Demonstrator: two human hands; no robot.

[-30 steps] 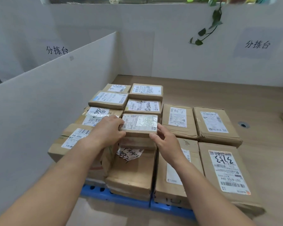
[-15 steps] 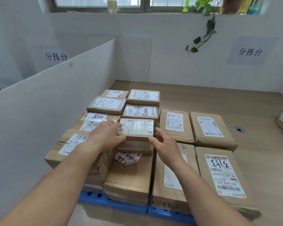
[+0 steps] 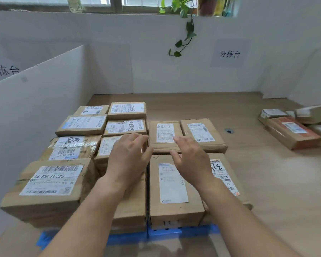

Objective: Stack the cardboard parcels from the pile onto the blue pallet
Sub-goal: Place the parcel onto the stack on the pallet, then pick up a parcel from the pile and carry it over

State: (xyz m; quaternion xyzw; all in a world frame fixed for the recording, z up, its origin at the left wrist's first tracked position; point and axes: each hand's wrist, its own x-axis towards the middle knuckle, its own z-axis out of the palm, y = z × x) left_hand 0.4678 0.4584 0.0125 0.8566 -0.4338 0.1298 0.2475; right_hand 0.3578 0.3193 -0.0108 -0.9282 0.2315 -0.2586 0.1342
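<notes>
The brown cardboard parcels (image 3: 174, 182) are packed edge to edge on the blue pallet (image 3: 183, 231). They are hemmed on the left by a smooth white partition (image 3: 35, 112), while bare wood-grain table (image 3: 267, 182) is left open on the right as far as the pile (image 3: 293, 130). Nothing is held: the grip of the left hand (image 3: 127, 156) and of the right hand (image 3: 190, 160) is seen slack, fingers spread, over the flat, taped, white-labelled box tops.
</notes>
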